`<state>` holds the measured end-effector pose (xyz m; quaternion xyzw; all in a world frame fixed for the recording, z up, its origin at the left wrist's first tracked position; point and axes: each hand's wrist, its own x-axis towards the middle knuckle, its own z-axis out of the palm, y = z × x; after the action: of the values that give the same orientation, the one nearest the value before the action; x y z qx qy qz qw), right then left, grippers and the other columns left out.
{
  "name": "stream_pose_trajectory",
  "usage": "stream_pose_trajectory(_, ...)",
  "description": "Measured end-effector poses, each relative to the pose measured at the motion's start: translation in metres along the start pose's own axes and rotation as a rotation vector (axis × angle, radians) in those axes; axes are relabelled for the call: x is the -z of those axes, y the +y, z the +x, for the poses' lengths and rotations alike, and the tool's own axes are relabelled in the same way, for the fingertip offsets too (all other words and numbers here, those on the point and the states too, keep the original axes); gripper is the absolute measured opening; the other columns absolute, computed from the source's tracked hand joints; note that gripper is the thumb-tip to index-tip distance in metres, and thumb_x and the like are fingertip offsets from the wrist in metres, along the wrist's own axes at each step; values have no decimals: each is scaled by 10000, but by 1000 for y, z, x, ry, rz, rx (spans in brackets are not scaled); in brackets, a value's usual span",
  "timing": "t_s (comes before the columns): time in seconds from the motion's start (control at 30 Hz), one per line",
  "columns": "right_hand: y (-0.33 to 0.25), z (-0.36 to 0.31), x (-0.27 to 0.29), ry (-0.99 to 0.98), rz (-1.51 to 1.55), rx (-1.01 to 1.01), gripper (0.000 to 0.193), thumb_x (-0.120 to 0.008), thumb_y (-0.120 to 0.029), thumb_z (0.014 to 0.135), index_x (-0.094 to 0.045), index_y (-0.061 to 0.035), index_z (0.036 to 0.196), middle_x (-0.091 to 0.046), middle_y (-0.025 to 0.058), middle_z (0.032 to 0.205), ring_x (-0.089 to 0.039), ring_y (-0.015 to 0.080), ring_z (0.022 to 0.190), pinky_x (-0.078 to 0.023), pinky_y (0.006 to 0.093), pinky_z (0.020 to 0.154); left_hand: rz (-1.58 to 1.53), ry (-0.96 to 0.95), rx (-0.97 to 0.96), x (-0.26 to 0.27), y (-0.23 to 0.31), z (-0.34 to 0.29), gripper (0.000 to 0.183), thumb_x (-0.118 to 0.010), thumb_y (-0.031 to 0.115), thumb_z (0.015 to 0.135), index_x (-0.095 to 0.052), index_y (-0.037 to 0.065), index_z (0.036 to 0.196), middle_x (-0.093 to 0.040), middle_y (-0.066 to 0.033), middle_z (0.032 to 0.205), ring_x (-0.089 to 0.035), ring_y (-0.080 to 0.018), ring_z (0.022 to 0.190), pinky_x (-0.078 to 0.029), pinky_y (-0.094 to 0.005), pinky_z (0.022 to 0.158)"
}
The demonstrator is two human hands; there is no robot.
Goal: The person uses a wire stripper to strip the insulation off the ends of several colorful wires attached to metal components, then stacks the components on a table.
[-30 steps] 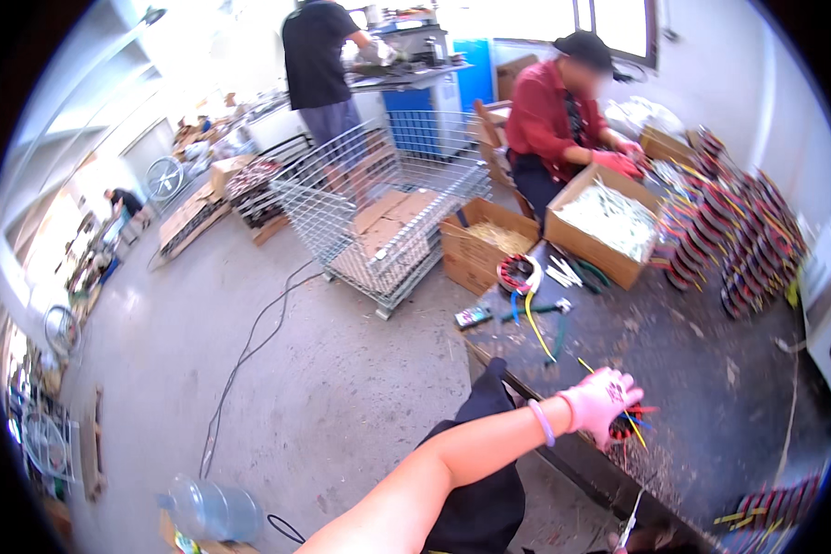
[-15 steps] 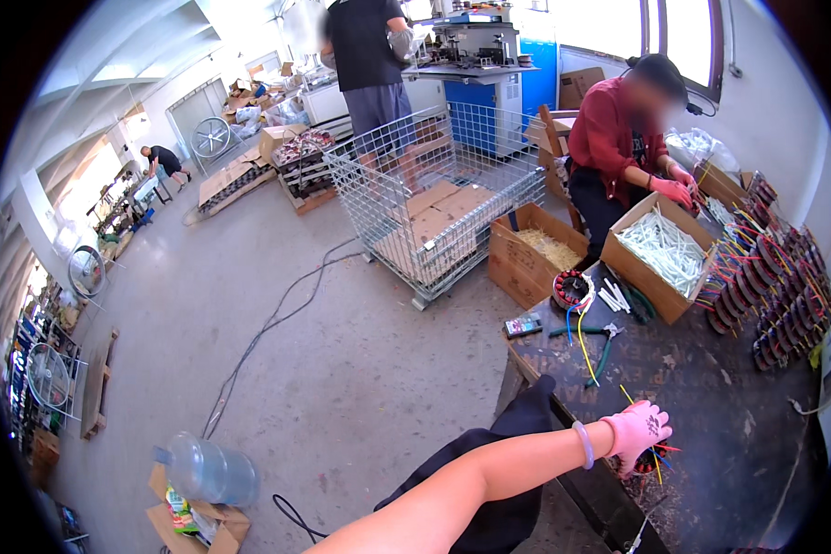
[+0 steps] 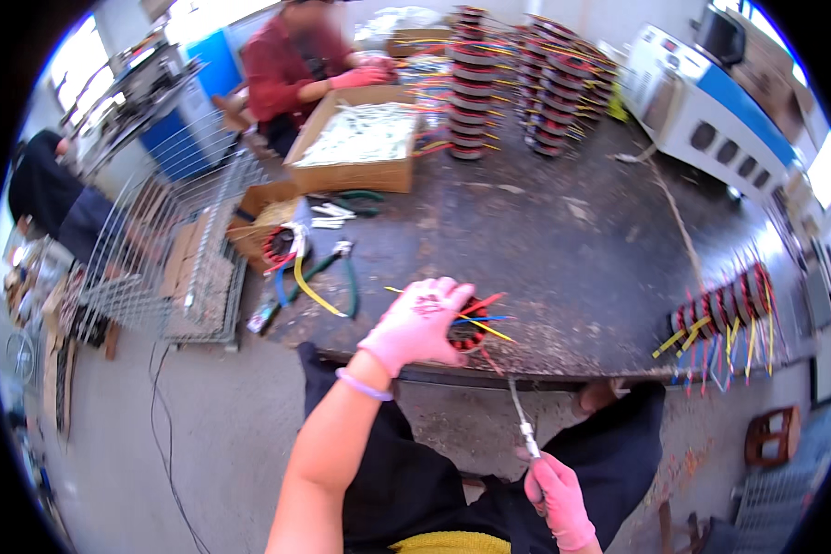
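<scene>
My left hand [image 3: 422, 323], in a pink glove, grips a motor stator [image 3: 472, 338] near the table's front edge. Red, blue and yellow leads stick out of the stator to the right. My right hand [image 3: 556, 499], also gloved in pink, is closed around a slim tool [image 3: 526, 434] with a thin metal shaft and a white collar. The shaft points up toward the table edge, just right of and below the stator; its exact kind is unclear. Left of my left hand lie green-handled pliers [image 3: 350, 286] and another stator [image 3: 280, 246] with white-sleeved leads.
A cardboard box of white tubes [image 3: 360, 134] stands at the back of the dark table [image 3: 563, 249]. Stacked stators [image 3: 471, 92] rise behind, and a row of stators [image 3: 725, 309] lies right. A white-and-blue machine [image 3: 702, 111] sits back right. A co-worker [image 3: 291, 69] works across the table.
The view has swung right, bringing my right hand with the slim tool and the right-hand stator row into sight. My left hand still holds the stator.
</scene>
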<state>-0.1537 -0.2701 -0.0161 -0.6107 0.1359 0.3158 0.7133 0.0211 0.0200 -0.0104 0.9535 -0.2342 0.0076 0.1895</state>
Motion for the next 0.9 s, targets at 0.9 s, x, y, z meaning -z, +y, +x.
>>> stream_pose_trajectory(0.9, 21, -3, 5, 1, 126, 82, 435, -538, -289, 1012, -539, 39, 1297, -432, -48, 609, -349, 42, 507, -242, 208, 469, -30, -33, 45, 2, 6, -6, 997, -876, 430, 551, -467, 16, 1360, -544, -183, 1288, -538, -373, 1173, -433, -419, 1014)
